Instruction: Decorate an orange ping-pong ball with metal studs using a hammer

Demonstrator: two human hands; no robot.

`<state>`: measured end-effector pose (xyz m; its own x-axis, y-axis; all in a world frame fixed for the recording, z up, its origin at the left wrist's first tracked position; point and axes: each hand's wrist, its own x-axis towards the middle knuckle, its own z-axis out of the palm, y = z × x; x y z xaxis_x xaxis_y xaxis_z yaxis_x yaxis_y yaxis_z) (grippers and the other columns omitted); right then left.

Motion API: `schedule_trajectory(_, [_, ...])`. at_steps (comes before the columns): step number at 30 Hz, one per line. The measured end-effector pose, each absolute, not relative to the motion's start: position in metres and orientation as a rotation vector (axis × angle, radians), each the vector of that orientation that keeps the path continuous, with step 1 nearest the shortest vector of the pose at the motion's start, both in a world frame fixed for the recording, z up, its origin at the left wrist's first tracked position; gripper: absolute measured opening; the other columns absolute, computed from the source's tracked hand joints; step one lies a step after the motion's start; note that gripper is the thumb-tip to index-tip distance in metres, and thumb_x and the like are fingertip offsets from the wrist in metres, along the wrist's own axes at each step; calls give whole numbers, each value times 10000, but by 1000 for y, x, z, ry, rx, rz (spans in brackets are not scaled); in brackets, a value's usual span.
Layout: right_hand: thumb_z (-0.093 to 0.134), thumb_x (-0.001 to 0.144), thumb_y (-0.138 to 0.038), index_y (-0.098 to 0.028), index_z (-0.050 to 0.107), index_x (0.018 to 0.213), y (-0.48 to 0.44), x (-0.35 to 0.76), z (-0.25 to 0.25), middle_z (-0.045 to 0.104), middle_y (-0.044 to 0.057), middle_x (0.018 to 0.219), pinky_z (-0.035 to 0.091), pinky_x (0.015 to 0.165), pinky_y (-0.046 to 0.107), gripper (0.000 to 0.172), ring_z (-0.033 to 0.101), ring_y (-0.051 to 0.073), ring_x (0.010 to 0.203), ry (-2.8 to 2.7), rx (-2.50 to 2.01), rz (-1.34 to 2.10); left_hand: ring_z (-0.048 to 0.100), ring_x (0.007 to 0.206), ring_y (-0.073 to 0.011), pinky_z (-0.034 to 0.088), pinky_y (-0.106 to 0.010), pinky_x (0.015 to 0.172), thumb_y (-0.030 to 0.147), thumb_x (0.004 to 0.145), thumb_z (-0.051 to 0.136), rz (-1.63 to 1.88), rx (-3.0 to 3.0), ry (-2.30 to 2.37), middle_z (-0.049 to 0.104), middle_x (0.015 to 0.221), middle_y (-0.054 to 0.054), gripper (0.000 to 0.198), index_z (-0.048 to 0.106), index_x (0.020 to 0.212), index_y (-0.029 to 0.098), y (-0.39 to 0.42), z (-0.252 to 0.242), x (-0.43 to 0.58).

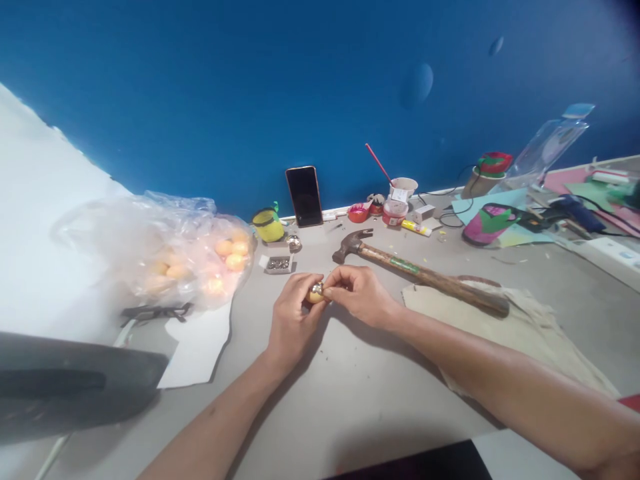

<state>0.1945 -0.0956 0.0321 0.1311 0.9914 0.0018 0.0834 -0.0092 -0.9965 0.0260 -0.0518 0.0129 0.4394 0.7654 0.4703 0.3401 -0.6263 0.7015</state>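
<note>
My left hand is closed around a small yellow-orange egg-shaped ball whose upper part is covered in shiny metal tack heads. Thumb and forefinger of my right hand are pinched together at the ball's right side. Whatever sits between those fingertips is too small to make out. Just beyond my left hand stands an open little box filled with shiny metal tacks. Behind that box lies another small metallic, studded piece.
A claw hammer rests partly on a beige cloth at right. Clear plastic bags with orange balls lie left. A phone leans against the blue wall. Paint cups, a glue tube and a pink-green painted piece stand behind.
</note>
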Motion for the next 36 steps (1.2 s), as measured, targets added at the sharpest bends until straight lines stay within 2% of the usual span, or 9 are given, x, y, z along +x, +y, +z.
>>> schedule_trajectory(5, [831,668,-370,-197,630,751,-93,201,30,640,-11,640,407,500,239,278,509,107,542,-1020,-1218,1396,685,962,-200,574,-323,861,331,870,746,1073,1986,923,718,1108,-59,275,724,1118,216,-56,12,27])
schedule_trajectory(15, [863,690,-408,-193,609,710,-90,205,22,604,-30,576,367,499,220,334,488,91,521,-1090,-1153,1382,689,987,-216,582,-345,893,348,849,770,1018,1934,865,726,1111,-62,304,761,1132,237,-56,16,28])
schedule_trajectory(18, [860,710,-433,-190,616,746,-89,210,22,633,-21,608,379,510,220,346,504,91,530,-1128,-1138,1401,698,941,-208,601,-327,821,339,827,785,975,1820,877,732,1096,-64,346,756,1153,226,-57,16,30])
schedule_trajectory(21, [850,718,-483,-188,627,795,-88,214,24,653,-10,644,407,518,226,378,531,100,542,-1082,-1070,1494,698,798,-181,600,-287,658,338,784,802,895,1628,898,737,1042,-69,450,728,1199,183,-57,17,32])
schedule_trajectory(23, [853,714,-498,-185,628,800,-88,216,25,648,-10,653,414,518,226,395,535,99,544,-1064,-1058,1517,684,725,-164,591,-274,605,341,759,811,854,1550,886,739,1000,-66,500,712,1215,162,-57,17,32])
schedule_trajectory(29, [873,694,-536,-184,605,759,-86,216,23,637,-9,631,395,492,227,448,529,98,529,-1092,-1170,1473,695,744,-172,608,-287,659,322,789,775,836,1585,896,749,956,-53,528,667,1284,172,-59,20,31])
schedule_trajectory(33, [840,725,-544,-182,611,791,-85,216,21,647,-8,642,401,490,232,434,536,98,524,-1108,-1216,1439,669,723,-147,601,-283,656,347,823,752,842,1592,897,721,1076,-79,457,690,1237,163,-60,24,29])
schedule_trajectory(36, [822,767,-492,-177,632,857,-86,215,23,678,1,676,413,523,230,378,573,107,575,-1185,-1225,1382,635,662,-116,586,-284,613,399,852,741,834,1571,895,664,1165,-92,485,690,1276,169,-57,24,28])
